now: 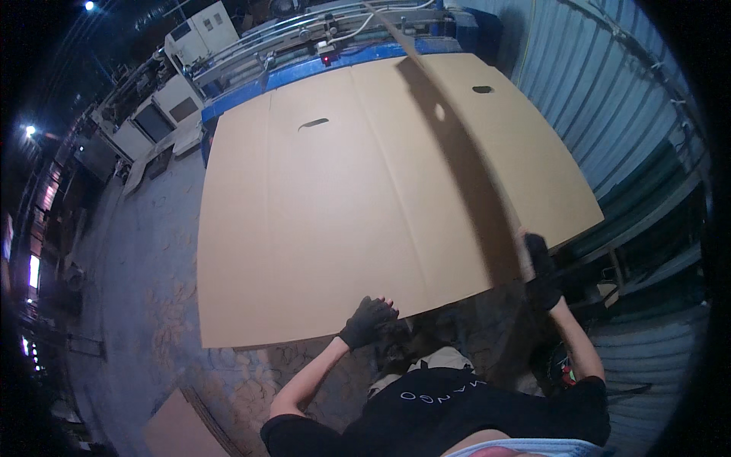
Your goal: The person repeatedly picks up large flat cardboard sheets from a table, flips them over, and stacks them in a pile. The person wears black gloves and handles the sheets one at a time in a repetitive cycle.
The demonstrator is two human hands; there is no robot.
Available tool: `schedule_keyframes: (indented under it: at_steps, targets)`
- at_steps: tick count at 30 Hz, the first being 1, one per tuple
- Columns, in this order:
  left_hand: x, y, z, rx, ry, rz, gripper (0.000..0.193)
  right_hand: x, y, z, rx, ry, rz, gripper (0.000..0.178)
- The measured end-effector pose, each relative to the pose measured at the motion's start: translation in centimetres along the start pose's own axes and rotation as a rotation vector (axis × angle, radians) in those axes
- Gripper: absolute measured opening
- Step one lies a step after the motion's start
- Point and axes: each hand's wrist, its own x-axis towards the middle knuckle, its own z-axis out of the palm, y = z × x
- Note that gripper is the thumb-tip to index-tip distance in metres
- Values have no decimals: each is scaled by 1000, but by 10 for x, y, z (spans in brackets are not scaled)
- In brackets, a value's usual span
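A broad brown cardboard sheet (pixel 335 206) lies flat in front of me, with crease lines and two hand-hole slots. Over its right part stands another cardboard panel (pixel 464 160), seen nearly edge-on, with a small hole in it. Whether this panel is joined to the flat sheet I cannot tell. My right hand (pixel 539 266), in a black fingerless glove, is closed on the panel's near end. At the flat sheet's near edge is my left hand (pixel 368 321), gloved alike, its fingers curled together. What they hold, if anything, is hidden.
A blue machine frame (pixel 304 72) with rails and rollers runs behind the sheet. Corrugated metal wall (pixel 594 91) rises at the right. More stacked cardboard (pixel 186 426) sits at the lower left, and scraps (pixel 179 312) litter the floor. White machine cabinets (pixel 202 34) stand farther back.
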Motion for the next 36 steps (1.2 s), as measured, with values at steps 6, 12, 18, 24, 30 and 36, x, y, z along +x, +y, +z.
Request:
schedule_keyframes:
  at_steps: [6, 12, 18, 24, 30, 36]
  targets:
    - [10, -33, -2, -26, 482, -311, 37, 7, -8, 120, -626, -289, -410, 51]
    - [37, -120, 2, -1661, 830, -865, 45, 17, 24, 159, -501, -519, -479, 45]
    - [181, -237, -2, -1456, 675, -853, 71, 85, 72, 130, -339, -442, -245, 50]
    - [333, -305, -102, -1138, 849, -805, 84, 159, 174, 111, -261, -34, 408, 54]
    - [352, -341, -129, -848, 641, -1058, 79, 183, 199, 134, -277, 94, 497, 45]
    - [366, -335, -84, -1530, 794, -448, 74, 182, 203, 145, -369, 111, 492, 35]
